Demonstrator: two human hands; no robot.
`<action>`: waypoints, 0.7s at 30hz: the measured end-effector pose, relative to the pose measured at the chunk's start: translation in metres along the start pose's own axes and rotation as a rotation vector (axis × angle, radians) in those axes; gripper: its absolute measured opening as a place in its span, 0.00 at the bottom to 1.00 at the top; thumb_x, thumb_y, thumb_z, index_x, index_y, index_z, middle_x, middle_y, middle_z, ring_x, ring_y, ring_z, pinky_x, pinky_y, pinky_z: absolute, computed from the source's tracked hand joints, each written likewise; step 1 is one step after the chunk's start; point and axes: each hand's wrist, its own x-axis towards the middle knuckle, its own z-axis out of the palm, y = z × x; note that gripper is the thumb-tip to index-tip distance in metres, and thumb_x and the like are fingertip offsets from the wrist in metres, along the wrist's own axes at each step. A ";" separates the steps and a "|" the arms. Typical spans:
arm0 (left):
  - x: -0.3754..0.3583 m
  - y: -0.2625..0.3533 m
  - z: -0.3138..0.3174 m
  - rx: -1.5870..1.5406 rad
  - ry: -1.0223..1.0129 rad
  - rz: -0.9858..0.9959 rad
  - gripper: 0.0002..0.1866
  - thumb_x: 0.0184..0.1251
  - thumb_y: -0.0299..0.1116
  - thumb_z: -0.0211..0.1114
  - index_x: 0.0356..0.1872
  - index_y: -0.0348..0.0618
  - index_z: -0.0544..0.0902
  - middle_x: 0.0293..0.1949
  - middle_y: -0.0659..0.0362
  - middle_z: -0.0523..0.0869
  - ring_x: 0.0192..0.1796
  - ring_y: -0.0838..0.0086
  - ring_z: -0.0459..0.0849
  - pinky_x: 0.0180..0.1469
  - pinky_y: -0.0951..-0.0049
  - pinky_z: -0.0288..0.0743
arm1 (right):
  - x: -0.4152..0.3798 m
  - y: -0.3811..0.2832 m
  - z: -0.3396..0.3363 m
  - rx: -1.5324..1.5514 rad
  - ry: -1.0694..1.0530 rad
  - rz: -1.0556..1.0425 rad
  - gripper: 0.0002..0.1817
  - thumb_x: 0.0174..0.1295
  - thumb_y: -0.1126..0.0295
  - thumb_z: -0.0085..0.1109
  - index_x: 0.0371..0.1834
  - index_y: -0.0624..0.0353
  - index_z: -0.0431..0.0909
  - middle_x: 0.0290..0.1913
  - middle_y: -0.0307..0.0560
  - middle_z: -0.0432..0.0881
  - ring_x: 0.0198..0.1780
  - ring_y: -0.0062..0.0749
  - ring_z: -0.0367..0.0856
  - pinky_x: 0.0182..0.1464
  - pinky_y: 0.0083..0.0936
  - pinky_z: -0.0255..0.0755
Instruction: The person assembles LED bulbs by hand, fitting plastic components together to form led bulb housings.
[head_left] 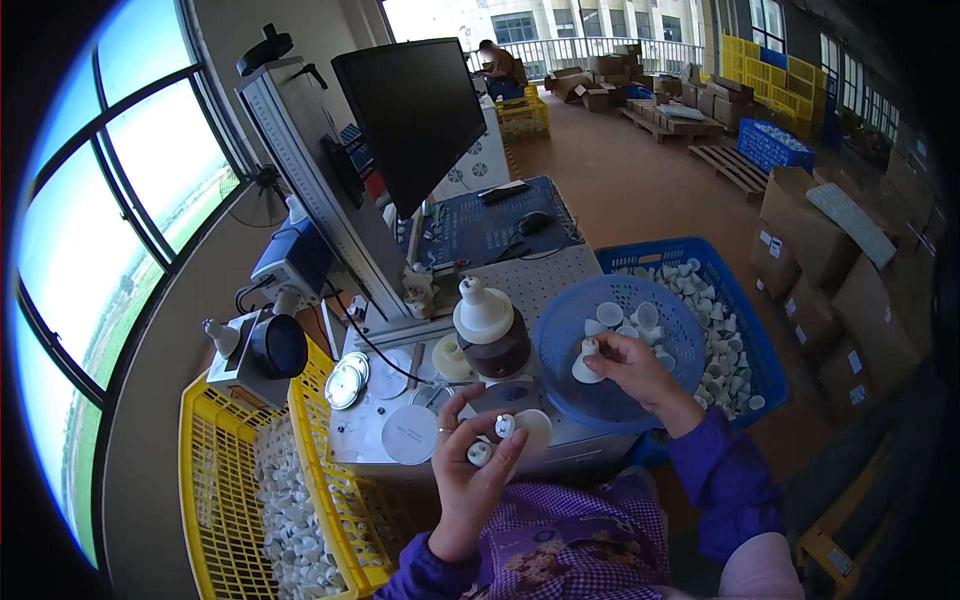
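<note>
My left hand (472,478) is closed around two white cone-shaped lamp cups, their small pinned ends facing me; one lamp cup (506,426) sits by the thumb and fingertips, the other lamp cup (480,454) lower against the palm. In my right hand (640,372), thumb and fingers pinch the narrow neck of another white lamp cup (586,368). It is held above the near left rim of a round blue basket (560,345), where several more cups lie. Left of that basket, a large white cone-shaped piece (483,316) stands on a dark round base.
A yellow crate (235,500) of white cups stands at the left. Behind the round basket is a blue crate (740,300) of cups. A monitor (412,120), a metal column (310,190) and a mouse (535,223) are beyond. Cardboard boxes (815,260) stand right; another person sits far back.
</note>
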 end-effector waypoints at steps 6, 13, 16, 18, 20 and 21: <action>0.101 0.023 0.002 -0.022 0.034 0.138 0.14 0.55 0.35 0.73 0.37 0.36 0.85 0.58 0.48 0.74 0.61 0.62 0.72 0.56 0.66 0.70 | 0.005 -0.029 0.011 -0.010 0.122 -0.120 0.16 0.59 0.69 0.64 0.47 0.64 0.78 0.41 0.40 0.81 0.41 0.20 0.78 0.44 0.18 0.73; 0.115 0.037 -0.010 -0.135 -0.014 -0.085 0.13 0.57 0.34 0.71 0.35 0.32 0.83 0.48 0.54 0.80 0.50 0.71 0.79 0.51 0.74 0.73 | 0.029 -0.094 0.048 -0.033 0.200 -0.376 0.16 0.55 0.67 0.68 0.43 0.64 0.80 0.37 0.41 0.82 0.37 0.21 0.79 0.41 0.20 0.72; 0.097 0.043 -0.034 -0.295 0.147 0.062 0.11 0.58 0.32 0.70 0.35 0.33 0.83 0.49 0.54 0.80 0.50 0.72 0.79 0.51 0.74 0.73 | 0.047 -0.102 0.071 -0.136 0.164 -0.520 0.15 0.53 0.66 0.69 0.40 0.64 0.81 0.34 0.43 0.84 0.37 0.22 0.80 0.41 0.22 0.73; 0.081 0.043 -0.048 -0.325 0.233 0.088 0.09 0.58 0.30 0.69 0.37 0.35 0.84 0.50 0.54 0.80 0.51 0.71 0.79 0.53 0.72 0.72 | 0.054 -0.103 0.087 -0.161 0.157 -0.541 0.15 0.53 0.66 0.70 0.39 0.64 0.81 0.34 0.44 0.84 0.37 0.23 0.80 0.41 0.22 0.73; 0.067 0.029 -0.059 -0.311 0.257 0.072 0.09 0.58 0.29 0.69 0.37 0.35 0.84 0.51 0.52 0.80 0.54 0.69 0.77 0.57 0.71 0.70 | 0.061 -0.100 0.097 -0.189 0.143 -0.569 0.14 0.52 0.66 0.70 0.37 0.64 0.81 0.34 0.45 0.84 0.37 0.24 0.80 0.41 0.22 0.72; 0.059 0.023 -0.062 -0.360 0.278 0.026 0.09 0.58 0.29 0.69 0.37 0.35 0.84 0.51 0.51 0.80 0.55 0.68 0.77 0.58 0.70 0.69 | 0.066 -0.094 0.100 -0.216 0.144 -0.560 0.15 0.53 0.65 0.70 0.39 0.64 0.81 0.35 0.45 0.84 0.37 0.25 0.80 0.42 0.24 0.72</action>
